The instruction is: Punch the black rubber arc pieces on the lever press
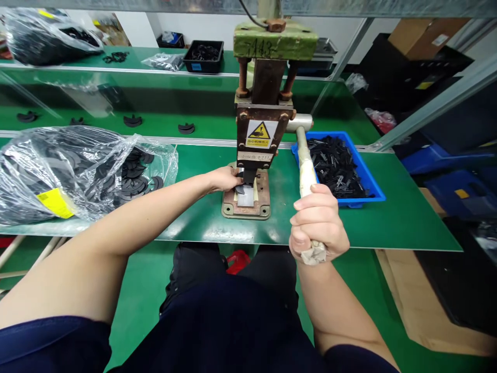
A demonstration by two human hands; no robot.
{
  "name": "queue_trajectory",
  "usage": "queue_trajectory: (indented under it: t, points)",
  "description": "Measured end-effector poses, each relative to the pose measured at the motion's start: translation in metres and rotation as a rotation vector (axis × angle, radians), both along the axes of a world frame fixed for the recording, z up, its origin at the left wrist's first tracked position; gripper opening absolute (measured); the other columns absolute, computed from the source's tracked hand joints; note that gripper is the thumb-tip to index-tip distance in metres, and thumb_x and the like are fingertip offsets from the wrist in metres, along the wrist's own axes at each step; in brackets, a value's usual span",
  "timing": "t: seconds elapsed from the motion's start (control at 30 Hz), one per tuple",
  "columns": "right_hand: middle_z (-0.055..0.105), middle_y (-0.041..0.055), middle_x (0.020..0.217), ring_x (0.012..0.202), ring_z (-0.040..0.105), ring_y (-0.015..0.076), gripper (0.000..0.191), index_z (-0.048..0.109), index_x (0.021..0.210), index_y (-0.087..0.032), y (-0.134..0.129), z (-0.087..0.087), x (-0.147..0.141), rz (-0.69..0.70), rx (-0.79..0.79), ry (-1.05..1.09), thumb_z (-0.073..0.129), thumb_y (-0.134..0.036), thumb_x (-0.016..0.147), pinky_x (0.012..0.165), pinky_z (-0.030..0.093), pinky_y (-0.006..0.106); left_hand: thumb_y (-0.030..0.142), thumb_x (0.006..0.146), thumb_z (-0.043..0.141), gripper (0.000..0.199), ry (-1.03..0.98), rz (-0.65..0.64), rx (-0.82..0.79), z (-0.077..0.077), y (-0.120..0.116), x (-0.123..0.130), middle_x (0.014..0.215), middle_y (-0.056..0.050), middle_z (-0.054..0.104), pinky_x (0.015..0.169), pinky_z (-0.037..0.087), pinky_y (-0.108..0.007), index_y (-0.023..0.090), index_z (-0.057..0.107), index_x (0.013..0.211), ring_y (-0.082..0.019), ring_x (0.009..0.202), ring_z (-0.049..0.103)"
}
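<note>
A green and rusty hand press [264, 129] with a yellow warning label stands at the middle of the green table. My left hand [227, 180] is at the left side of its base, its fingers closed on a dark curved piece [239, 190] just under the ram. Part of that piece is hidden by the fingers and the ram. At the right, my right hand [319, 223] is wrapped round the lower end of the press lever [307, 171], which is covered in pale tape. The lever hangs down from a round metal shaft on the press.
Left of the press lies a clear plastic bag [85, 173] of black curved parts. A blue tray [373, 191] of small black parts is at the right. Several curved pieces lie on the conveyor behind; a black bin [204, 57] stands on the shelf.
</note>
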State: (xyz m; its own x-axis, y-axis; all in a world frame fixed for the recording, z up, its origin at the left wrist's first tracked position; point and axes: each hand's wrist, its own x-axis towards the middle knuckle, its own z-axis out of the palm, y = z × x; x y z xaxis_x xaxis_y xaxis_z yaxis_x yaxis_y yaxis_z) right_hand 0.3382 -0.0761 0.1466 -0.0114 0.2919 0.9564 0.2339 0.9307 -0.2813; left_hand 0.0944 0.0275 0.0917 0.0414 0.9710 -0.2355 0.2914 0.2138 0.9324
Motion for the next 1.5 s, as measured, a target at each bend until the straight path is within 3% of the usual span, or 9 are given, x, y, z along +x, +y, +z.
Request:
queue_trajectory:
  t: [0.23, 0.37, 0.47, 0.67, 0.8, 0.93, 1.1, 1.3, 1.5]
  points:
    - [0.066, -0.0062, 0.066, 0.076, 0.071, 0.0172, 0.027, 0.058, 0.068, -0.026, 0.002, 0.000, 0.002, -0.010, 0.022, 0.011, 0.069, -0.036, 0.090, 0.099, 0.060, 0.055, 0.035, 0.086, 0.080, 0.015, 0.363, -0.061, 0.167, 0.005, -0.028, 0.002, 0.076, -0.006, 0.074, 0.068, 0.050, -0.031, 0.020, 0.076, 0.090, -0.025, 0.074, 0.069]
    - [0.065, -0.0052, 0.060, 0.069, 0.071, 0.0185, 0.035, 0.054, 0.061, -0.025, 0.012, -0.005, 0.001, -0.001, 0.088, 0.067, 0.073, -0.040, 0.086, 0.094, 0.061, 0.056, 0.033, 0.095, 0.069, 0.026, 0.265, -0.151, 0.326, 0.008, -0.061, -0.009, 0.085, -0.008, 0.076, 0.068, 0.051, -0.030, 0.017, 0.075, 0.115, -0.021, 0.072, 0.068]
    - [0.063, -0.0051, 0.057, 0.066, 0.070, 0.0181, 0.040, 0.051, 0.059, -0.025, 0.019, -0.007, -0.001, 0.004, 0.101, 0.101, 0.075, -0.043, 0.085, 0.092, 0.062, 0.055, 0.036, 0.099, 0.064, 0.032, 0.336, -0.167, 0.373, 0.005, -0.081, -0.055, 0.104, -0.010, 0.077, 0.085, 0.055, -0.031, 0.021, 0.074, 0.125, -0.021, 0.090, 0.071]
    - [0.063, -0.0058, 0.056, 0.065, 0.070, 0.0176, 0.039, 0.051, 0.058, -0.025, 0.021, -0.009, 0.001, 0.012, 0.112, 0.094, 0.075, -0.042, 0.085, 0.094, 0.063, 0.052, 0.057, 0.094, 0.064, 0.058, 1.105, 0.317, 0.109, -0.002, -0.092, -0.195, 0.137, -0.026, 0.065, 0.112, 0.042, -0.054, 0.014, 0.070, 0.133, -0.044, 0.131, 0.059]
    - [0.065, -0.0065, 0.057, 0.066, 0.071, 0.0181, 0.036, 0.053, 0.058, -0.026, 0.019, -0.009, 0.001, 0.005, 0.088, 0.110, 0.075, -0.040, 0.083, 0.094, 0.063, 0.052, 0.072, 0.087, 0.063, 0.067, 1.270, 0.276, -0.103, -0.010, -0.088, -0.233, 0.139, -0.028, 0.063, 0.112, 0.041, -0.056, 0.014, 0.073, 0.119, -0.049, 0.135, 0.053]
    - [0.066, -0.0060, 0.060, 0.070, 0.071, 0.0172, 0.032, 0.056, 0.061, -0.026, 0.014, -0.005, 0.000, 0.015, 0.068, 0.069, 0.075, -0.037, 0.084, 0.097, 0.061, 0.053, 0.063, 0.084, 0.070, 0.048, 1.205, 0.251, -0.102, -0.020, -0.080, -0.229, 0.132, -0.024, 0.068, 0.105, 0.047, -0.048, 0.018, 0.072, 0.101, -0.043, 0.127, 0.060]
    - [0.066, -0.0052, 0.063, 0.074, 0.071, 0.0170, 0.024, 0.057, 0.067, -0.025, 0.009, -0.002, 0.000, 0.022, 0.055, 0.026, 0.071, -0.031, 0.085, 0.101, 0.059, 0.054, 0.042, 0.088, 0.070, 0.021, 0.935, 0.252, 0.014, -0.022, -0.073, -0.198, 0.093, -0.011, 0.074, 0.083, 0.051, -0.037, 0.024, 0.058, 0.088, -0.031, 0.095, 0.071]
    - [0.064, -0.0052, 0.064, 0.076, 0.069, 0.0171, 0.023, 0.055, 0.070, -0.025, 0.007, 0.000, -0.001, 0.014, 0.050, 0.001, 0.069, -0.031, 0.088, 0.101, 0.058, 0.055, 0.041, 0.083, 0.078, 0.036, 0.302, 0.240, 0.105, -0.012, -0.068, -0.132, 0.062, 0.004, 0.056, 0.059, 0.042, -0.027, 0.025, 0.047, 0.078, -0.016, 0.061, 0.060]
    - [0.064, -0.0046, 0.066, 0.078, 0.070, 0.0158, 0.025, 0.055, 0.070, -0.023, 0.005, 0.003, -0.001, 0.029, 0.053, -0.006, 0.069, -0.029, 0.089, 0.103, 0.057, 0.053, 0.046, 0.078, 0.090, 0.041, -0.081, 0.114, 0.107, -0.008, -0.057, -0.073, 0.068, 0.000, 0.066, 0.057, 0.043, -0.023, 0.018, 0.061, 0.080, -0.009, 0.056, 0.056]
